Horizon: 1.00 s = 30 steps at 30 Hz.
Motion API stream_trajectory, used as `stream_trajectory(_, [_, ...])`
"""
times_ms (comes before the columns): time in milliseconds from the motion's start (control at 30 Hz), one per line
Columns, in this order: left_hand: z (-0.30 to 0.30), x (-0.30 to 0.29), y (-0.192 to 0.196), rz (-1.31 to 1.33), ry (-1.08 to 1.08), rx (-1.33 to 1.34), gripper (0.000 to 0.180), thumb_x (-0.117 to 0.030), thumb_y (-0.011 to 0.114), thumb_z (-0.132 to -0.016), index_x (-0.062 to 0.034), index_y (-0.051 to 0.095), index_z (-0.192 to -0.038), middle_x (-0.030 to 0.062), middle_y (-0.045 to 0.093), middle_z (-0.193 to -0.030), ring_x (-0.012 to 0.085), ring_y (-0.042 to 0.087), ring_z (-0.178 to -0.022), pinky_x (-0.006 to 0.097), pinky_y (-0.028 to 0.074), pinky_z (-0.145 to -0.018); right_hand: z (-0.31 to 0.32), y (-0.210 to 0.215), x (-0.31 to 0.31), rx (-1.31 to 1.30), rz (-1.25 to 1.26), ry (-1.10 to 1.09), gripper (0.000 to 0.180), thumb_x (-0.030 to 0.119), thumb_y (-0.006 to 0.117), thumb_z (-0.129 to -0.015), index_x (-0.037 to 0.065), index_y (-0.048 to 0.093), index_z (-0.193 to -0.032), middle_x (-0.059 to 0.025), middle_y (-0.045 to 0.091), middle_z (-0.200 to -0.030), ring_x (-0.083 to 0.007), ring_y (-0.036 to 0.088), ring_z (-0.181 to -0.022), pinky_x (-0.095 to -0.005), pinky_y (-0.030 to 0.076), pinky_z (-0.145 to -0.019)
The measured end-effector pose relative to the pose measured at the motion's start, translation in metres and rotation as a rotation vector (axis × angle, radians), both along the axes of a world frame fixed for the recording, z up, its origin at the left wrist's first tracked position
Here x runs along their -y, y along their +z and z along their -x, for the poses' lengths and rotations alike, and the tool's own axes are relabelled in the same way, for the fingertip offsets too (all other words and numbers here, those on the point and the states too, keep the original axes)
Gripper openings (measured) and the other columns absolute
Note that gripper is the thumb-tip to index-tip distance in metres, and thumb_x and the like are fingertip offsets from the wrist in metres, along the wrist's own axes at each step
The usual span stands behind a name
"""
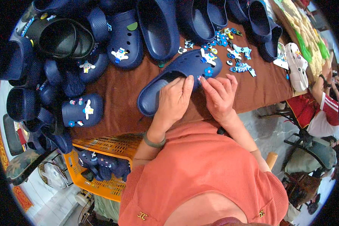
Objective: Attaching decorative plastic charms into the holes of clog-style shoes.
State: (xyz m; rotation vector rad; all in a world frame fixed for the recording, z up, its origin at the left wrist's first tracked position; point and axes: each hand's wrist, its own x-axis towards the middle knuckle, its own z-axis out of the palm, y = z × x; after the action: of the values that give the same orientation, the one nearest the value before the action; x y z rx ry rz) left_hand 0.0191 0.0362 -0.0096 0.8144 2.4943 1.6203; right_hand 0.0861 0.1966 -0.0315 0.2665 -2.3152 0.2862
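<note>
A navy blue clog point(186, 62) lies slantwise on the brown cloth point(118, 101) in front of me. My left hand point(175, 98) grips its near side, the fingers going into the opening and the thumb on the outside. With thumb and index finger my right hand point(220, 96) pinches a small pale shoe charm point(199, 78) against the upper's near side; its shape is mostly hidden. On the toe of that clog sit a white character charm point(208, 57) and a blue flower charm point(208, 71). Loose charms point(243, 69) lie scattered just beyond the toe.
More navy clogs point(158, 32) crowd the far edge and left side; one decorated clog point(83, 111) is at the near left. A white clog point(297, 67) lies at the right. Below the table stands an orange basket point(98, 192) with clogs inside. Another person's arm point(324, 81) shows far right.
</note>
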Motion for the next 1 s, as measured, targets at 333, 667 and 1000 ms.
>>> stream_trajectory(333, [0.0,0.0,-0.003,0.027,-0.023,-0.083,0.038,-0.024,0.047,-0.101,0.0029,0.058,-0.076,0.0213,0.054,-0.068,0.0398,0.054,-0.062,0.044,0.041,-0.056,-0.012,0.03,0.009,0.326,-0.227,-0.021,0.048,0.011,0.058,-0.074,0.001,0.062,-0.12,-0.0044,0.057,-0.105,-0.0212,0.054,-0.101,-0.0539,0.029,-0.103])
stream_trajectory(667, [0.002,-0.003,-0.007,0.035,0.014,-0.136,0.037,-0.023,0.047,-0.1,0.0016,0.059,-0.074,0.0219,0.058,-0.069,0.0404,0.058,-0.062,0.046,0.043,-0.054,-0.004,0.027,0.015,0.377,-0.323,-0.01,0.05,0.014,0.056,-0.076,-0.006,0.058,-0.122,-0.0076,0.054,-0.107,-0.0206,0.05,-0.107,-0.0531,0.026,-0.106])
stream_trajectory(1000, [0.004,-0.005,-0.003,0.072,0.052,-0.109,0.033,-0.027,0.06,-0.093,-0.0002,0.061,-0.074,0.0204,0.06,-0.069,0.0401,0.06,-0.063,0.046,0.045,-0.054,0.001,0.034,-0.002,0.399,0.037,0.11,0.048,-0.002,0.059,-0.07,0.004,0.064,-0.117,-0.0047,0.06,-0.101,-0.0234,0.055,-0.099,-0.0494,0.033,-0.101])
